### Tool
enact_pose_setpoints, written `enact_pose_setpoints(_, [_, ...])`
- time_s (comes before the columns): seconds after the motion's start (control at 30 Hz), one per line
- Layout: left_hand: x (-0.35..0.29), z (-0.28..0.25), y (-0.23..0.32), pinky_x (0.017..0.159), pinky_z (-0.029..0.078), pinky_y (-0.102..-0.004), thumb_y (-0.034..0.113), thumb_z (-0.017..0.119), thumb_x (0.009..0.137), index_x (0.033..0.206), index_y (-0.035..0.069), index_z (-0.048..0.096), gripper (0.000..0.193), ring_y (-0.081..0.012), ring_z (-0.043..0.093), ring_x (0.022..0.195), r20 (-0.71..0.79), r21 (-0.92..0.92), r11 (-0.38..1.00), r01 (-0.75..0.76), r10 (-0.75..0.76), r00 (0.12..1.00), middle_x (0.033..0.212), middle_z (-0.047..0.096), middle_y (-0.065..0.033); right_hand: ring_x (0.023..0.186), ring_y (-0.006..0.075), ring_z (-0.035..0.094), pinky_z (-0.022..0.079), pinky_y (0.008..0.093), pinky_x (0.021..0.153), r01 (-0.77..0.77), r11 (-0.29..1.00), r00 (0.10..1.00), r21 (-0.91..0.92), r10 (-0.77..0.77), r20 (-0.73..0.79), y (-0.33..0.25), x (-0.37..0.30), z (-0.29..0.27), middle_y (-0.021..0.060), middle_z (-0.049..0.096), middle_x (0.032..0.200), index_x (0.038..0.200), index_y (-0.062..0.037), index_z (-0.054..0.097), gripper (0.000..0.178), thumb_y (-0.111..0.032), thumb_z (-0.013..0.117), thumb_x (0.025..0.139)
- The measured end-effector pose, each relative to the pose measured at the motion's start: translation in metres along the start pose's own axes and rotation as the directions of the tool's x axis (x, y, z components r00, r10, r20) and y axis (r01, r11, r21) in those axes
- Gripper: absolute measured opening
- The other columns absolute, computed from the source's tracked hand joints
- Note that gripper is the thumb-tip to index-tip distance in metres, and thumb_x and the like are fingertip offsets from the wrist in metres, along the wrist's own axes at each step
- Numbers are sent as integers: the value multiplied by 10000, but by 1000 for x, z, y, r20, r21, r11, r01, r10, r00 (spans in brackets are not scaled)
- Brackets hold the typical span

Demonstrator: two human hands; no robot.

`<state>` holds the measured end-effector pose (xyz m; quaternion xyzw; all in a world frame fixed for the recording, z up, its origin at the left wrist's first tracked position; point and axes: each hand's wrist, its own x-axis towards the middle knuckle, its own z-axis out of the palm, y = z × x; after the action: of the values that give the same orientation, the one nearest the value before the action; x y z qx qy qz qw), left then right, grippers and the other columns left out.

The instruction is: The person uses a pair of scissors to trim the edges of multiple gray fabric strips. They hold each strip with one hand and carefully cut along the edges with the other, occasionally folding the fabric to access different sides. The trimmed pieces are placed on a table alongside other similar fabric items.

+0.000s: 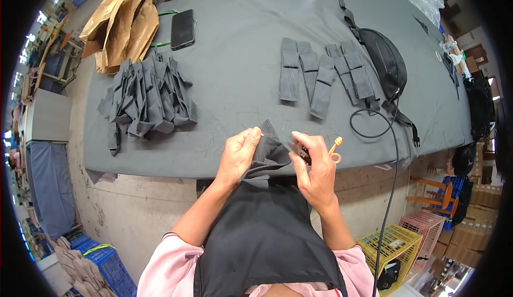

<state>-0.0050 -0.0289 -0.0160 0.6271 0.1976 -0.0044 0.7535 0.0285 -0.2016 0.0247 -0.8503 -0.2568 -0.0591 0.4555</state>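
Pinching the grey fabric piece (271,151) in the left grip (238,155), cradling a small dark tool (305,153) in the right grip (316,169) — probably light, floppy, best held near an edge.

on the table (230,72), a pile of cloth strips (150,100) lies left, with a paper bag (128,27) and smartphone (183,30) behind it; a waist bag (383,59) lies right.

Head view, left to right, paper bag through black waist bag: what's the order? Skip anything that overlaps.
Brown paper bag → phone → left hand → held grey fabric piece → right hand → black waist bag. Left out for overlap: grey fabric pile, laid-out grey strips.
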Motion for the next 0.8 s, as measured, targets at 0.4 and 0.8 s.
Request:
enact_pose_setpoints(0.4, [-8,-2,12,527,349,-189,281,481,985,822,36,602,318,-9,419,610,65,-1,999,33,-33,997,702,531,63,629,192,525,418,326,564,179,955,982,-238,-157,108,-16,3,-2,26,535,848,1114,-126,632,418,-75,723,709])
enact_pose_setpoints(0.8, [-10,4,11,503,299,-237,330,503,968,670,57,449,408,-37,310,594,29,65,998,8,-10,1000,611,363,77,565,184,531,429,303,528,197,949,978,-248,-206,-10,-15,-2,6,32,536,782,1046,-81,637,352,-60,718,704])
